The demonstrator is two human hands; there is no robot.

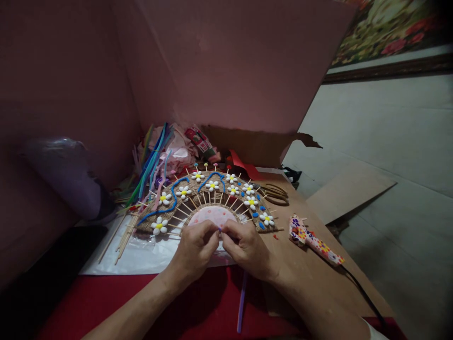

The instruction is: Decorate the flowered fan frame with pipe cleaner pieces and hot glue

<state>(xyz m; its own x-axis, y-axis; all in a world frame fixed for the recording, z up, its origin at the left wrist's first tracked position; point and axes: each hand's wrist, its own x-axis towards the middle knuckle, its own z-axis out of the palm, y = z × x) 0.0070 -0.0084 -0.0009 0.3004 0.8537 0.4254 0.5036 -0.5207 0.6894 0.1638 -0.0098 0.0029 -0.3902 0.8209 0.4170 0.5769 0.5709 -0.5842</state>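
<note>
A half-round jute craft piece (208, 198) lies on the table, with white flowers, blue wavy lines, wooden sticks and a pink centre (211, 215). My left hand (194, 250) and my right hand (247, 248) meet at its near edge. Both pinch a thin purple pipe cleaner (241, 302) at one end between the fingertips. The rest of the pipe cleaner trails toward me under my right hand. Both hands are closed in a pinch.
A flower-patterned glue gun (313, 240) with a black cord lies to the right. Brown scissors (274, 192) sit behind it. Pipe cleaners (152, 160) and scraps are piled at the back left. Loose sticks (122, 238) lie on a white sheet (141, 257). Pink cardboard (230, 61) walls the back.
</note>
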